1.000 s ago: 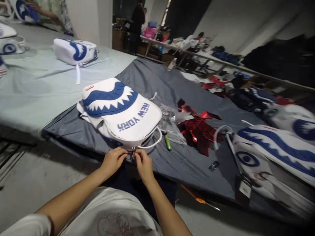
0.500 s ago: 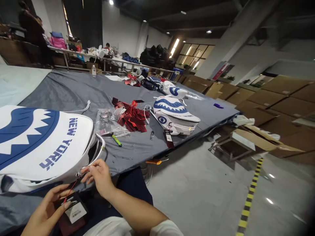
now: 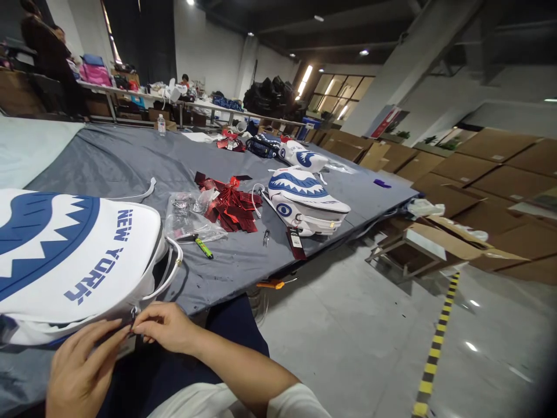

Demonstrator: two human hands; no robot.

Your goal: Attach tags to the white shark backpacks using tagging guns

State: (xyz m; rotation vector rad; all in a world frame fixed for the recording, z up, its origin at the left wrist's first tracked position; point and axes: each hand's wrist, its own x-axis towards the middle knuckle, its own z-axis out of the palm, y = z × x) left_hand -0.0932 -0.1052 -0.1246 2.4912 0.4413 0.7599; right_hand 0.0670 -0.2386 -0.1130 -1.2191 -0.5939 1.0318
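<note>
A white backpack with a blue shark-mouth print and "NEW YORK" lettering lies at the left table edge. At its lower right rim hangs a small metal clasp. Just below the clasp, my right hand pinches the string of a hang tag, thumb against forefinger. My left hand is closed close beside it, fingertips meeting the right ones. Most of the hang tag is hidden behind the left fingers; only a pale part shows. The string itself is nearly covered by the fingertips.
Red hang tags, a clear plastic bag, a green marker-like stick and a small metal piece lie on the grey-covered table. A second white backpack stands beyond. Cartons line the right.
My left hand has risen with the hang tag to the clasp, and its fingers now cover the tag. My right hand has dropped slightly and pinches beside it. The view has shifted a little.
</note>
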